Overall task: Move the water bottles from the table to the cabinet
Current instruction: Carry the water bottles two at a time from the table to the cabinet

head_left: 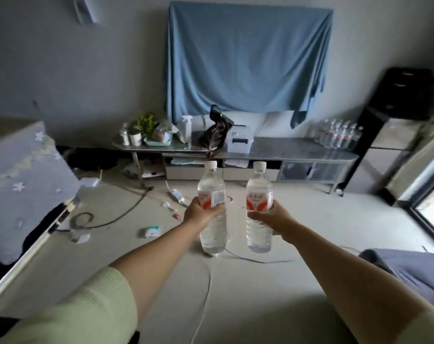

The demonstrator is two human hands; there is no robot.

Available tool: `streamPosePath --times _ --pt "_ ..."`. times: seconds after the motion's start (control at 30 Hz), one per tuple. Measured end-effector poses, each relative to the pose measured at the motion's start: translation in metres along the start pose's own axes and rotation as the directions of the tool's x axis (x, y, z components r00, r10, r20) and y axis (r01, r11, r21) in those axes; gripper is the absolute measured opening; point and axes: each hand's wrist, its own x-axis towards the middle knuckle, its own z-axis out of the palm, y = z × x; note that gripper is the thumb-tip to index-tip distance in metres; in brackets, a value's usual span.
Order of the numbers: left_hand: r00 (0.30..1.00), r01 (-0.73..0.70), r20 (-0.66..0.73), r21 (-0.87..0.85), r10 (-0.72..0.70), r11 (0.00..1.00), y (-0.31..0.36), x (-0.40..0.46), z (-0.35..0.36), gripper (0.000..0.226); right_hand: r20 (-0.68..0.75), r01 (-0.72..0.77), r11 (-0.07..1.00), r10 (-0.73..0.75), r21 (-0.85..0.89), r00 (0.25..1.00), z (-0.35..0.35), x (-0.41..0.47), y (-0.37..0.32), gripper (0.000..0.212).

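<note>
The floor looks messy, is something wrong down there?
Yes. Cables and small chargers lie scattered loose across the floor, easy to trip over. Both carried bottles, left and right, look upright and capped.

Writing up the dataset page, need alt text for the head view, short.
A person's left hand and right hand each hold an upright capped water bottle, left bottle and right bottle, out in front. Ahead, a long low cabinet carries clustered bottles at its right end.

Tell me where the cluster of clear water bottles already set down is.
In the head view, the cluster of clear plastic water bottles stands at the right end of the long grey low cabinet, beside the tall dark appliance.
</note>
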Motion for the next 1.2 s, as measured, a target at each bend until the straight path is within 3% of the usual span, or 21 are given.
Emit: streamPosePath --times 0.13,0.27,0.4,0.73,1.2 --pt "0.987 -0.035 0.159 0.015 0.032 0.999 0.017 0.006 0.067 0.051 -0.149 -0.047 0.999 0.047 0.004 0.988 -0.058 -0.024 0.022 0.033" --pt "0.961 -0.070 0.270 0.011 0.064 0.998 0.038 0.018 0.134 0.067 -0.252 -0.078 0.997 0.076 0.001 0.965 -0.117 -0.035 0.043 0.035" --pt "0.924 -0.116 0.367 -0.006 0.110 0.993 0.068 0.034 0.205 0.047 -0.327 -0.106 0.994 0.098 -0.008 0.940 -0.182 -0.028 0.065 0.037" --pt "0.917 -0.110 0.383 -0.031 0.113 0.993 0.128 0.082 0.345 0.042 -0.421 -0.141 0.990 0.124 -0.009 0.899 -0.324 0.011 0.091 0.029" --pt "0.899 -0.094 0.432 0.020 0.076 0.995 0.178 0.234 0.458 0.047 -0.490 -0.163 0.982 0.188 0.094 0.851 -0.425 0.149 0.106 0.027"
